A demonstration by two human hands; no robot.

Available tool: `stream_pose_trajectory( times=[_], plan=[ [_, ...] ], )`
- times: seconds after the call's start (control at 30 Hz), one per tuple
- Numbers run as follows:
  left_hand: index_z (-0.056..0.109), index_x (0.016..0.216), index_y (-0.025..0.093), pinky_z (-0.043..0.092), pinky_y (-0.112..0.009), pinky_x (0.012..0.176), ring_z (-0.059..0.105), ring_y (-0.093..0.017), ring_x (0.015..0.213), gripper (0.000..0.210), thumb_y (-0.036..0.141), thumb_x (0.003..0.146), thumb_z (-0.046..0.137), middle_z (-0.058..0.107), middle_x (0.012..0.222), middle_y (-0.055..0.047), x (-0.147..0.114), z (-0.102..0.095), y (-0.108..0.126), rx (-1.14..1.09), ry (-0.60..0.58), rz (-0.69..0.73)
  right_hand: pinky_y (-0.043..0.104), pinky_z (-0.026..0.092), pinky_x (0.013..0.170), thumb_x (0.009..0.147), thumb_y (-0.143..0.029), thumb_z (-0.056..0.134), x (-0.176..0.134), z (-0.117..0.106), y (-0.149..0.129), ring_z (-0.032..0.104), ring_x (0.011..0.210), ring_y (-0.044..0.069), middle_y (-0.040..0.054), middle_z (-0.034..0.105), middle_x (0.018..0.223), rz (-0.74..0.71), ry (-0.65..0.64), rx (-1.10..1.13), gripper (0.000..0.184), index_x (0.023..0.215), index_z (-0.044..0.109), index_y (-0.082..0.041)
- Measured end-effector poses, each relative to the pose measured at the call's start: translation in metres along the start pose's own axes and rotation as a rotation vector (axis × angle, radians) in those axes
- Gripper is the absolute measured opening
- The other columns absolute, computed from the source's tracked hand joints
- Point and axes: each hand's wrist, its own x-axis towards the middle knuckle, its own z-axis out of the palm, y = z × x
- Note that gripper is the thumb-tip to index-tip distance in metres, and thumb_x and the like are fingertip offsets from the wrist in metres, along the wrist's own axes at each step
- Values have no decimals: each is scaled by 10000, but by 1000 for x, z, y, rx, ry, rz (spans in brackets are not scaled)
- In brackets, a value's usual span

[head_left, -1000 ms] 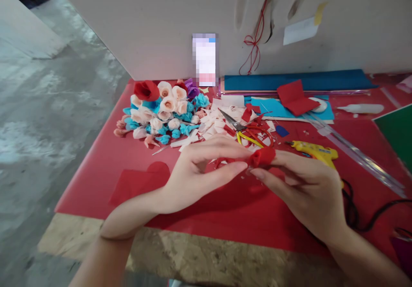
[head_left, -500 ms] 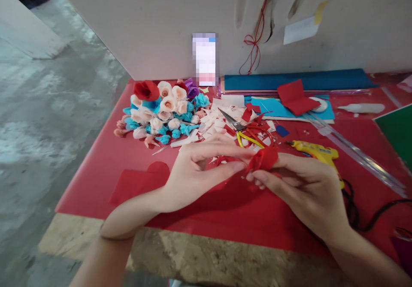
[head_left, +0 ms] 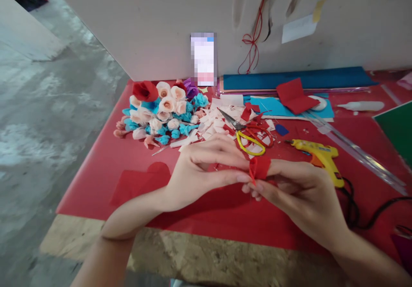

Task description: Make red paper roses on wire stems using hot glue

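A small red paper flower (head_left: 261, 167) is pinched between my two hands above the red table cover. My left hand (head_left: 206, 173) grips its left edge between thumb and fingers. From the other side, my right hand (head_left: 296, 188) holds it at the lower edge and right side. Just beyond it lie scissors with yellow handles (head_left: 251, 143) and a second pair with red handles (head_left: 267, 134). A yellow glue gun (head_left: 322, 152) rests right of them, partly behind my right hand. Flat red paper petals (head_left: 140, 184) lie beside my left forearm.
Finished paper flowers (head_left: 167, 107) are heaped at the back left, beside paper scraps (head_left: 215, 119). A phone (head_left: 204, 59) leans on the wall. Blue paper (head_left: 296, 79), folded red paper (head_left: 296, 97) and a white glue bottle (head_left: 362, 106) lie behind. The glue gun's black cord (head_left: 380, 218) runs right.
The red paper flower has turned and shifted slightly left and down, now showing a folded edge. Both hands keep hold of it, and more of the yellow scissor handles shows.
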Motion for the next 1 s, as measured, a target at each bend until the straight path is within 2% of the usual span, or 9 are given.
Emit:
stream_pose_trajectory(
  times=[0.17, 0.43, 0.67, 0.87, 1.0],
  plan=[
    [760, 782, 234, 511, -303, 689, 600, -137, 723, 89, 173, 720, 741, 650, 715, -15, 1, 0, 1, 31, -8, -22, 158, 449, 517, 834, -202, 629, 1, 0, -2, 591, 552, 84, -3, 651, 641, -20, -2, 10, 169, 675, 602, -149],
    [759, 858, 258, 505, -306, 717, 588, -138, 763, 192, 119, 730, 725, 640, 749, -20, -1, 1, 0, -33, -34, -37, 158, 458, 519, 823, -194, 643, 1, 0, -2, 599, 563, 88, -26, 635, 625, -16, -1, 39, 84, 744, 641, -167],
    [760, 859, 270, 492, -290, 727, 581, -128, 771, 202, 114, 736, 720, 629, 751, -14, -2, 1, -1, -69, -37, -68, 160, 456, 517, 829, -189, 629, -2, 0, 0, 592, 568, 87, -24, 654, 670, -27, 11, 6, 52, 781, 643, -176],
    [753, 852, 282, 476, -283, 712, 569, -118, 746, 200, 122, 736, 722, 631, 749, -2, -6, 6, -10, -140, 30, -60, 156, 402, 488, 816, -115, 612, 0, 2, -3, 498, 532, 63, -40, 561, 603, -90, 31, -125, 68, 770, 625, -163],
    [742, 811, 242, 478, -279, 734, 574, -115, 748, 125, 143, 738, 724, 642, 744, -1, -7, 9, -13, -148, 75, -58, 146, 399, 499, 809, -80, 599, -1, 2, -4, 477, 529, 52, -49, 544, 609, -112, 50, -191, 92, 764, 607, -160]
  ],
)
